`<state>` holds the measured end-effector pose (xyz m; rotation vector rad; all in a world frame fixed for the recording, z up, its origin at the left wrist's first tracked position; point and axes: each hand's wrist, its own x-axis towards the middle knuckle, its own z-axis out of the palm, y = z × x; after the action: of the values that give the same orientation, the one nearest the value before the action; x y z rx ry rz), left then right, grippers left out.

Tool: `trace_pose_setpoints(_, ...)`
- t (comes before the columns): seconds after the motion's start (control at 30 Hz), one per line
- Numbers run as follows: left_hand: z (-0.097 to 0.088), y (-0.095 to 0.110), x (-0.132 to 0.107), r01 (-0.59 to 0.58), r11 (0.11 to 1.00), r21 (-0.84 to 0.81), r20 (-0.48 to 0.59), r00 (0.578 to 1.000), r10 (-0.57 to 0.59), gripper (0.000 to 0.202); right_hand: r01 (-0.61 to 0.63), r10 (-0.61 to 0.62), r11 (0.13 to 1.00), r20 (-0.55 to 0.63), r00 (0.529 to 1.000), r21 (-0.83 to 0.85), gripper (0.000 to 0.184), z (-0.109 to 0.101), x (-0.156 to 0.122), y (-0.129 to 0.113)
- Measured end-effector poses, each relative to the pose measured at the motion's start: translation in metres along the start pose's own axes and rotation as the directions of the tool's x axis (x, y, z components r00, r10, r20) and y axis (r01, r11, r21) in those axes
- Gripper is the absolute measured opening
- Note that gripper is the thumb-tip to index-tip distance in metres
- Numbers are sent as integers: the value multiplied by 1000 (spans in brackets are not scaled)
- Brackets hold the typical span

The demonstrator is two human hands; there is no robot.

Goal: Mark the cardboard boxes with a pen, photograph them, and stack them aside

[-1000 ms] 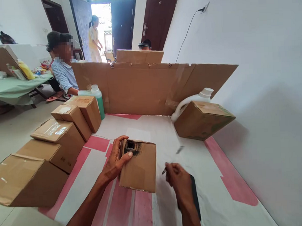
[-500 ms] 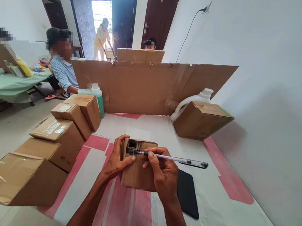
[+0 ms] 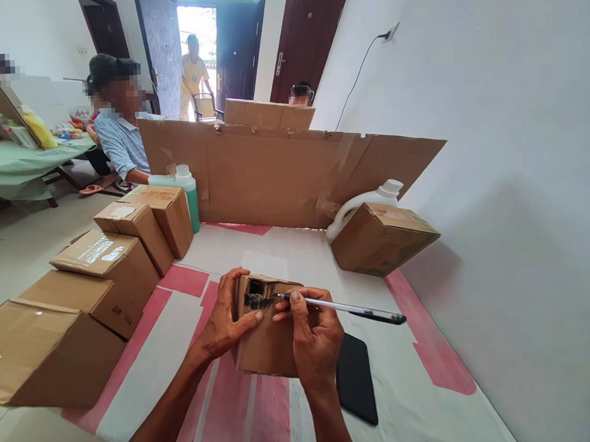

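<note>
A small cardboard box (image 3: pixel 268 343) stands in front of me on the table, its upper face marked with black ink around a dark square patch. My left hand (image 3: pixel 231 318) grips the box's left side, thumb on the front face and fingers over the far edge. Between the thumb and fingers of my right hand (image 3: pixel 317 334) is a clear pen (image 3: pixel 345 306) with a black cap on its rear end. Its tip meets the box near the inked area. Beside my right wrist lies a black phone-like slab (image 3: pixel 356 378), partly covered by the hand.
Several cardboard boxes (image 3: pixel 103 255) line the left side, with a green-liquid bottle (image 3: pixel 192 203) behind. A tall cardboard panel (image 3: pixel 263 170) crosses the back. At right, a tilted box (image 3: pixel 381 240) leans by a white jug (image 3: pixel 367 198). A person in blue (image 3: pixel 120 140) sits beyond.
The pen tip has shifted right along the box's face, and more black ink shows there. My left hand keeps its hold. In the doorway, the person with a chair has straightened up.
</note>
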<state>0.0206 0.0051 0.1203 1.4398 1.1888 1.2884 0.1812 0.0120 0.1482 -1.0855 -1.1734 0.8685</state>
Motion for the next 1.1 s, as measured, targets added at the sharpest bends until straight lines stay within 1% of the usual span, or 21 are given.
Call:
trace_pose_setpoints(0.1,0,1,-2,-1,1000,8,-6,1000,2,71,57,-56,998,-51,997,22,20,4,4,-8)
trace_pose_setpoints(0.17,-1,1,-3,6,1000,-6,-23,1000,-6,72,97,-83,987,-106,991,125,20,0,14,-15)
trace_pose_setpoints(0.23,-2,-1,-6,27,999,-45,-26,999,-28,73,117,-87,975,-158,984,191,24,-12,32,-14)
trace_pose_setpoints(0.27,-3,-2,-6,36,997,-66,-20,999,-38,74,104,-78,982,-164,983,156,26,-21,42,-9)
trace_pose_setpoints(0.3,-3,-4,-7,42,995,-85,-11,999,-43,74,66,-60,997,-135,989,40,27,-31,52,-1)
trace_pose_setpoints(0.33,-4,-5,-7,44,994,-100,-4,999,-44,75,14,-25,992,-84,996,-126,28,-42,61,11)
trace_pose_setpoints(0.37,-4,-7,-7,42,993,-110,-3,999,-42,76,-40,40,941,-6,999,-336,27,-52,69,26)
trace_pose_setpoints(0.4,-5,-8,-7,39,992,-116,-7,999,-40,76,-62,130,828,82,988,-558,25,-61,73,43)
trace_pose_setpoints(0.47,-5,-9,-6,35,992,-118,-20,999,-38,76,-65,234,699,142,962,-712,25,-71,72,76)
trace_pose_setpoints(0.5,-5,-9,-5,34,993,-115,-24,999,-37,75,-60,272,654,161,949,-754,27,-73,68,91)
trace_pose_setpoints(0.57,-4,-9,-4,41,994,-105,-21,999,-44,75,-63,337,586,172,926,-808,27,-71,51,113)
trace_pose_setpoints(0.6,-4,-9,-4,48,994,-101,-17,999,-50,75,-70,373,543,166,913,-837,24,-69,42,120)
trace_pose_setpoints(0.67,-3,-9,-3,66,993,-101,-13,998,-67,78,-98,437,467,133,889,-879,15,-64,24,124)
trace_pose_setpoints(0.73,-2,-9,-1,79,993,-91,-27,996,-82,79,-131,475,417,93,875,-900,7,-62,12,122)
trace_pose_setpoints(0.77,-1,-8,0,85,993,-81,-36,995,-88,78,-146,479,403,73,875,-903,7,-64,8,118)
trace_pose_setpoints(0.8,-1,-7,1,95,993,-72,-43,994,-99,78,-161,474,392,49,879,-906,13,-67,5,115)
trace_pose_setpoints(0.87,-1,-3,3,130,989,-64,-51,990,-133,76,-215,445,352,-39,895,-911,27,-81,-3,106)
trace_pose_setpoints(0.93,-1,2,4,161,984,-73,-59,984,-166,76,-317,414,270,-187,891,-909,38,-101,-14,99)
trace_pose_setpoints(1.0,-1,5,5,170,982,-80,-71,982,-176,76,-436,412,178,-335,847,-882,46,-123,-24,96)
trace_pose_setpoints(1.03,0,6,5,166,983,-78,-69,983,-171,76,-480,424,149,-382,821,-865,48,-134,-28,96)
trace_pose_setpoints(1.1,0,4,6,152,986,-70,-56,986,-156,78,-531,460,141,-419,783,-836,52,-150,-32,101)
